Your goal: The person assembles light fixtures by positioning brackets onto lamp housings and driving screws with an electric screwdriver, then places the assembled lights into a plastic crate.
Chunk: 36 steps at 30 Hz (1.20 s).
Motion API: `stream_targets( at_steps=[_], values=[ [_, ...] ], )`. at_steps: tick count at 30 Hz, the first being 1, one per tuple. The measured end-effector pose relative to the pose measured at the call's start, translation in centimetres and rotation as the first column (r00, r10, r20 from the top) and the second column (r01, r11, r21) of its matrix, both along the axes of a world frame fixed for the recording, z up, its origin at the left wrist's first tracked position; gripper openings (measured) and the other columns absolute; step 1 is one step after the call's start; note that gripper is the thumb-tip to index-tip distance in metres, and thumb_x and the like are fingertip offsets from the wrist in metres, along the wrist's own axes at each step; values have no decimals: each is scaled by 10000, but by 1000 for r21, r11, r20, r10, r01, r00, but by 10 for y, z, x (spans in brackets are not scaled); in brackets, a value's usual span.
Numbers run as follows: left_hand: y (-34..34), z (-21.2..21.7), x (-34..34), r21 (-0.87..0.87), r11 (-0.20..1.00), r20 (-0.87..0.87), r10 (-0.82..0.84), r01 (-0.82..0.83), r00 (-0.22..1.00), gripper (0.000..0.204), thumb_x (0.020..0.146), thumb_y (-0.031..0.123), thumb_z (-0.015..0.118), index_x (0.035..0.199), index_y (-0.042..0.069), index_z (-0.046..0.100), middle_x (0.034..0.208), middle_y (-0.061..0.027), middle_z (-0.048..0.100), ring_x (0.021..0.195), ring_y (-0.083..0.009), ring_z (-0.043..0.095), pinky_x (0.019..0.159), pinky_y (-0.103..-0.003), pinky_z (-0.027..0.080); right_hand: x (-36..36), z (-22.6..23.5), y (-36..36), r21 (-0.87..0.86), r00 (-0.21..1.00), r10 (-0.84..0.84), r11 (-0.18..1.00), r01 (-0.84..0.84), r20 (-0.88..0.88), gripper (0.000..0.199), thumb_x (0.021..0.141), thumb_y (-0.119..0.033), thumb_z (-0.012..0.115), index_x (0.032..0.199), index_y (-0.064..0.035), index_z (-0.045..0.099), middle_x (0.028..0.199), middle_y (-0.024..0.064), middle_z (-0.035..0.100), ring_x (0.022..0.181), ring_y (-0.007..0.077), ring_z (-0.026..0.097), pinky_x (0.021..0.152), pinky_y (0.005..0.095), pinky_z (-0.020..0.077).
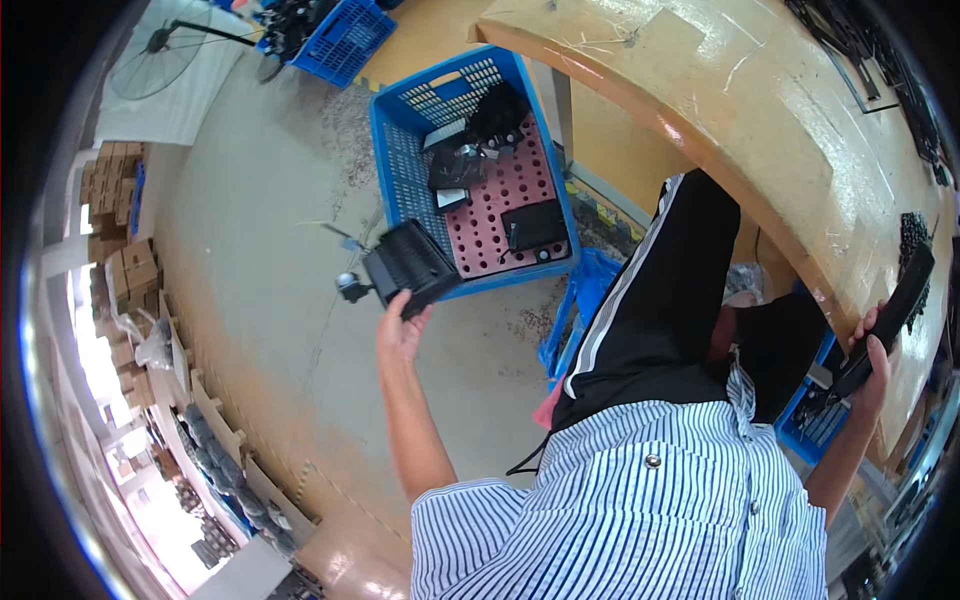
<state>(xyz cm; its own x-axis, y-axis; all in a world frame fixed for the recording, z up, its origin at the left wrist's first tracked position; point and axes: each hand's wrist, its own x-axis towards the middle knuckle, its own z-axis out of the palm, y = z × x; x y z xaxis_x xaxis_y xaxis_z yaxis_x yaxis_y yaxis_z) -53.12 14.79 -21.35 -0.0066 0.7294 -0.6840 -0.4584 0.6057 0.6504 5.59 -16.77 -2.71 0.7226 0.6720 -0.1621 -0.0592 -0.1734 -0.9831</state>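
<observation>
My left hand [403,328] grips the lower edge of a black ribbed box-shaped device [410,262] with a small round silvery piece hanging off its left side. It is held up beside the near left corner of a blue plastic crate [378,150]. Inside the crate, on a pink perforated mat [478,232], lie a flat black box [534,225] and a heap of black parts [470,160]. Far to the right, my right hand [872,352] is closed around a long black bar-shaped part [902,290], above the edge of the workbench; its exact kind is unclear.
A glossy yellowish workbench [690,60] curves along the right, with black frames [850,50] at its far end. Another blue crate [345,45] of black parts stands farther off. A blue bin [812,415] sits below my right arm. Cardboard boxes [130,270] are stacked at left.
</observation>
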Motion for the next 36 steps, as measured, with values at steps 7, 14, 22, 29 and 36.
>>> stream_targets(
  at_steps=[7, 14, 22, 29, 36],
  values=[
    [53, -159, 88, -440, 890, 91, -91, 122, 992, 270, 834, 76, 632, 1072, -10, 535, 1118, -204, 587, 1029, -350, 587, 860, -441, 555, -4, 18, -9, -148, 986, -15, 988, 40, 164, 671, 783, -210, 657, 1331, 16, 343, 1038, 46, 473, 921, 117, 499, 827, 231, 400],
    [73, -267, 187, -593, 804, -60, -89, 36, 994, 316, 856, 109, 613, 1136, 7, 507, 1173, -190, 535, 1069, -355, 556, 844, -510, 543, -4, 26, 0, -209, 982, -80, 971, 115, 169, 669, 763, -226, 647, 1311, 20, 353, 1006, 45, 455, 890, 126, 489, 805, 241, 394],
    [93, -317, 223, -609, 773, 112, 305, -177, 946, 292, 890, 153, 602, 1113, -17, 522, 1114, -157, 569, 1032, -348, 577, 863, -474, 551, -12, 39, 23, -286, 963, -118, 940, 187, 243, 709, 715, -324, 685, 1253, 8, 363, 945, 27, 434, 818, 104, 465, 752, 225, 387],
    [80, -327, 270, -332, 938, 478, 254, -95, 841, 625, 915, 414, 555, 1352, 11, 359, 1433, -146, 360, 1324, -338, 345, 1047, -517, 352, -15, 48, 21, -354, 958, -95, 915, 191, 271, 663, 708, -324, 639, 1226, -1, 380, 912, 23, 439, 803, 105, 457, 748, 234, 367],
    [52, -276, 291, -417, 908, 164, 117, -38, 980, 357, 975, 228, 437, 1229, -22, 453, 1226, -112, 519, 1219, -284, 480, 1019, -414, 404, -7, 39, 17, -347, 975, -72, 927, 143, 209, 733, 708, -366, 679, 1262, -9, 358, 937, 19, 427, 818, 103, 458, 755, 220, 375]
  ],
)
